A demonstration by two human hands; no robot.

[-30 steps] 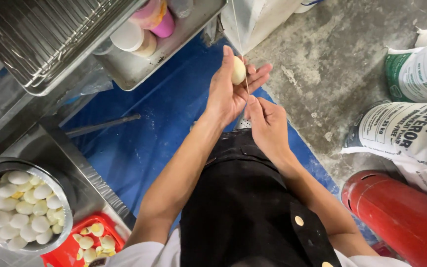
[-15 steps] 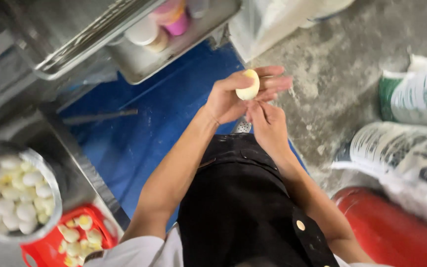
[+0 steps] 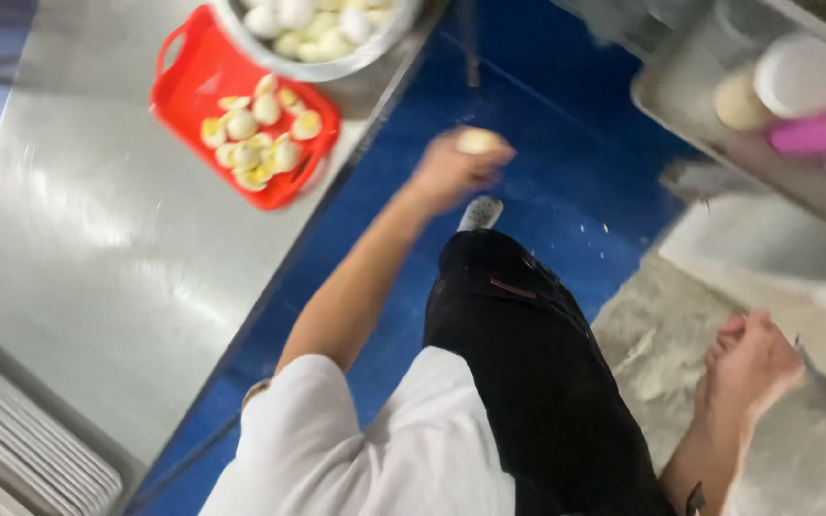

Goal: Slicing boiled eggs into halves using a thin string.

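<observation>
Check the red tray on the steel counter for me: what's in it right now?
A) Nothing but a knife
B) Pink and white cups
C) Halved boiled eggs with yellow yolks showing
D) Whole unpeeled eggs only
C: the red tray holds egg halves with yellow yolk faces up, beside the metal bowl of pale peeled eggs; the left hand holds another egg piece in its fingers out over the blue floor.

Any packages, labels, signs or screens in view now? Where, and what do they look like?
White-lidded round container: top right, in the metal tray; blurred.
Tan round container: left of it, same tray.
Pink container: just below the white lid, lying sideways.
White sack: right, on the floor below the tray; blurred, no readable label.
No signs or screens.
</observation>
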